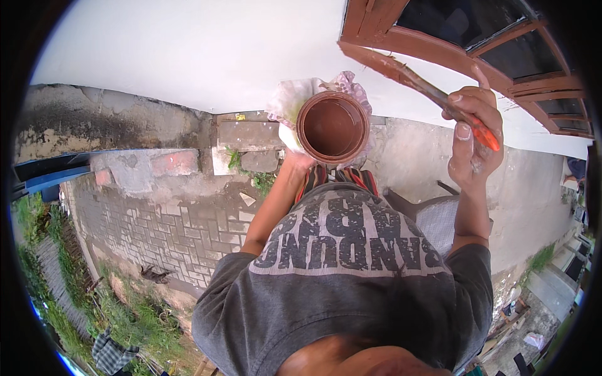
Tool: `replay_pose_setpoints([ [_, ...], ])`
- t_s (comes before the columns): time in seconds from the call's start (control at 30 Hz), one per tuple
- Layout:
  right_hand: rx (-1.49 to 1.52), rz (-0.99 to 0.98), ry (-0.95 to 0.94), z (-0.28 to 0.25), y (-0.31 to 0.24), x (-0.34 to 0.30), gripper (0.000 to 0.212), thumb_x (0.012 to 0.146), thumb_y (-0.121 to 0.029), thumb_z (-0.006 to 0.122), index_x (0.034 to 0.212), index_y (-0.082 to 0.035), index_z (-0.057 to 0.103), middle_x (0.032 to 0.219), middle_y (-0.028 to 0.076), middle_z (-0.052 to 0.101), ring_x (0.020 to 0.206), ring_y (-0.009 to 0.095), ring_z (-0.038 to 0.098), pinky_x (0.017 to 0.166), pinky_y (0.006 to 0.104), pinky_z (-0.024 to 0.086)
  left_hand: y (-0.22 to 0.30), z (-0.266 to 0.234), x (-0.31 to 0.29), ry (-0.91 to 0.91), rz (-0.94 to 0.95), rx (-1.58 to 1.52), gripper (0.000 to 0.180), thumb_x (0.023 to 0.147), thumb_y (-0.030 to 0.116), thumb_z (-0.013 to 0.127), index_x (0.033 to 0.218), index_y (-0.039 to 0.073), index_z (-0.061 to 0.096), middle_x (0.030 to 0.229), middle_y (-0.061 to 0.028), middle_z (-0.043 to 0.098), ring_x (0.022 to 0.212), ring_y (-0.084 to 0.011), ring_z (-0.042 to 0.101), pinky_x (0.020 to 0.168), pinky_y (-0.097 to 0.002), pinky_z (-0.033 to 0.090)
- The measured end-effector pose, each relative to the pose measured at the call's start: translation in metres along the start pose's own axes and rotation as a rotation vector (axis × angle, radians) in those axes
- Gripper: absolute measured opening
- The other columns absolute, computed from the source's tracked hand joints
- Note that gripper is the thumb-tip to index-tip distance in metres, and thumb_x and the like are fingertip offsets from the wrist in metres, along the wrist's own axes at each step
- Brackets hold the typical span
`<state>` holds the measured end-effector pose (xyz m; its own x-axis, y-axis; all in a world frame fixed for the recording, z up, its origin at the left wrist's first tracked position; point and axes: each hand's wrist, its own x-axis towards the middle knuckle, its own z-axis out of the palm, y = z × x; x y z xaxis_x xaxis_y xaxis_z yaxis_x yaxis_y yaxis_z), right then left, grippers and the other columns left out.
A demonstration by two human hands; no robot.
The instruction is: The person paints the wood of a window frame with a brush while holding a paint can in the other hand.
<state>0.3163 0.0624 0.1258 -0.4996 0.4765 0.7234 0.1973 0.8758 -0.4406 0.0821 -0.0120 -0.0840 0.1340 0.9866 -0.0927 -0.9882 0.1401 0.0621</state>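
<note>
My left hand holds up a round can of brown paint, wrapped in a pale plastic bag; the hand is mostly hidden under the can. My right hand grips a paintbrush with an orange handle. Its paint-coated bristle end points up-left and touches the brown wooden window frame on the white wall. My grey printed shirt fills the lower middle.
Below lies a paved brick path with a concrete step and weeds. Grass and a blue edge are at the left. A grey chair seat stands under me at the right.
</note>
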Motion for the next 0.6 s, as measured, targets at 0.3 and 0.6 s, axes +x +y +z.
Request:
replay_pose_setpoints([
  [0.3,0.098,0.133,-0.170,-0.003,-0.014,-0.049,0.041,0.074,-0.013,0.065,0.115,-0.008,0.062,0.079,0.001,0.065,0.072,0.017,0.056,0.110,0.0521,0.023,-0.057,-0.041,0.025,0.075,-0.243,0.155,0.052,0.099,0.043,0.032,0.133,0.006,0.047,0.128,-0.0175,0.055,0.118,-0.0324,0.054,0.102,-0.0506,0.044],
  [0.6,0.063,0.161,-0.302,-0.035,0.026,-0.110,0.025,0.074,-0.020,0.073,0.095,-0.011,0.063,0.075,0.002,0.062,0.080,0.017,0.056,0.108,0.0492,0.023,-0.151,-0.030,0.030,0.188,-0.330,0.151,0.051,0.099,0.043,0.033,0.132,0.006,0.048,0.128,-0.0172,0.055,0.118,-0.0321,0.054,0.102,-0.0503,0.045],
])
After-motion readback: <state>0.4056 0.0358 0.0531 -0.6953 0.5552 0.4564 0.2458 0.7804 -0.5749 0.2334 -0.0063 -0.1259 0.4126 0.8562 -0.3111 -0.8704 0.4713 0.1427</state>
